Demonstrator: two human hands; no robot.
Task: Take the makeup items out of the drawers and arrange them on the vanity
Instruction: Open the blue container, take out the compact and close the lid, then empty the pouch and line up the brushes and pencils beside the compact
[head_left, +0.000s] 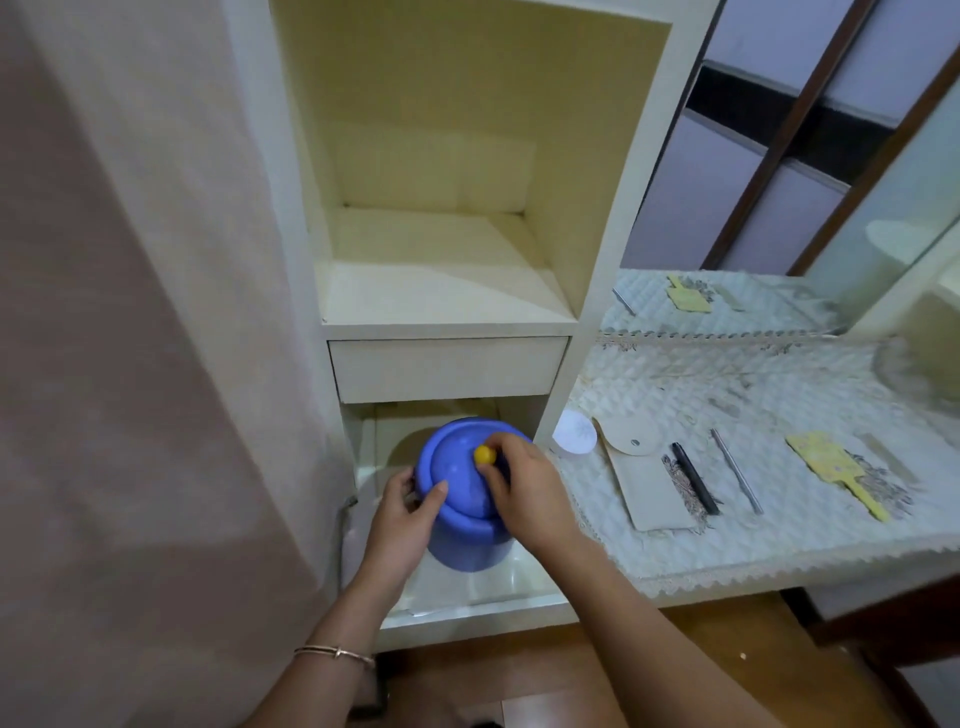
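A blue round container (462, 540) with a domed lid and a small yellow knob (484, 455) stands in the pulled-out lower drawer (467, 605). My left hand (405, 512) grips its left side at the lid's rim. My right hand (524, 491) pinches the yellow knob on top. On the vanity (779, 540) to the right lie a white round disc (574, 432), a cream pouch (644, 478), a black pen-like stick (696, 478), a thin metal stick (736, 470) and a yellow comb-like piece (836, 470).
The upper drawer (447, 366) is closed under an open cream shelf niche (436, 280). A mirror (779, 156) stands behind the quilted vanity cover. A pale curtain (130, 364) hangs at the left. Wooden floor (519, 675) lies below.
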